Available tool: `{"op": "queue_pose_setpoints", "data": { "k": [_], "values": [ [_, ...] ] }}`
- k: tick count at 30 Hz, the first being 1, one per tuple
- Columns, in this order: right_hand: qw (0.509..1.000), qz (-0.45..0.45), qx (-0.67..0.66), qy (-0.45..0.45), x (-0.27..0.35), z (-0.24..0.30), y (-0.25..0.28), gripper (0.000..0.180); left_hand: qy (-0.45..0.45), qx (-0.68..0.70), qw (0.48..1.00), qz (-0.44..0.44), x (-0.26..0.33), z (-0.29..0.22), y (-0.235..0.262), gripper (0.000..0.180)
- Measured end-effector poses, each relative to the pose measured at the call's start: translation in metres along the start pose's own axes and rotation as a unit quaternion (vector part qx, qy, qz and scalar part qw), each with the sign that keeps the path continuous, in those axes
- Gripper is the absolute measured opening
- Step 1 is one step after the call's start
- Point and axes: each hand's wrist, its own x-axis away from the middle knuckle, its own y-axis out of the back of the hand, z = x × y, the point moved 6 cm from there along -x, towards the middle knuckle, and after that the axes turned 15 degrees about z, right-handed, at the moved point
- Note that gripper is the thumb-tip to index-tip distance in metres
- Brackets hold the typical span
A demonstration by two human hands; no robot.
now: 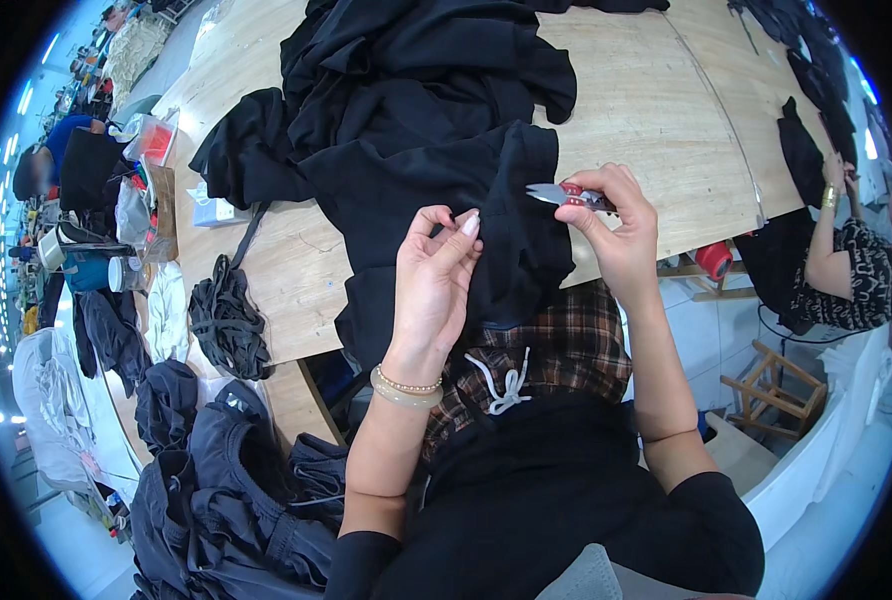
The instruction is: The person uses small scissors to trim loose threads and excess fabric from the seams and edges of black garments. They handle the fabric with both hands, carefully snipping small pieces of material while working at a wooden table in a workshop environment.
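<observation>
A pair of thread snips [572, 195] with red on the grip is in my right hand [621, 228], its pale metal blades pointing left. My left hand [434, 282] is closed in a pinch, thumb against the fingers. A tiny dark bit shows at its fingertips, too small to name. Under both hands a black garment [416, 190] lies bunched across the table and hangs over its near edge towards my lap. The snips' blades are above the cloth, apart from my left hand.
Dark folded cloth with straps [228, 318] lies left on the wooden table [646, 110]. More dark garments [216, 490] are heaped at lower left. A small white box [216, 208] stands near the table's left edge. A co-worker's arm [828, 240] and a wooden stool [774, 390] are at right.
</observation>
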Motion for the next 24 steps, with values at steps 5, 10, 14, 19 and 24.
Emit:
{"op": "queue_pose_setpoints", "data": {
  "k": [5,10,14,19,24],
  "values": [
    [0.998,0.037,0.033,0.034,0.004,0.003,-0.013,0.023,0.029,0.062,0.997,0.024,-0.001,0.009,0.002,0.015],
    [0.987,-0.023,-0.156,-0.007,0.002,-0.023,-0.024,0.019,-0.040,0.010,0.999,0.017,-0.019,0.001,0.024,0.013],
    [0.911,0.040,-0.408,-0.047,-0.002,-0.029,-0.045,0.022,-0.087,-0.147,0.985,-0.036,-0.024,-0.016,0.050,0.010],
    [0.857,0.172,-0.477,-0.091,-0.011,-0.043,-0.092,0.031,-0.167,-0.471,0.860,-0.103,0.025,-0.021,0.033,0.016],
    [0.869,0.183,-0.429,-0.163,-0.016,-0.095,-0.115,0.033,-0.078,-0.716,0.693,0.042,0.036,0.032,0.028,0.038]
  ]
}}
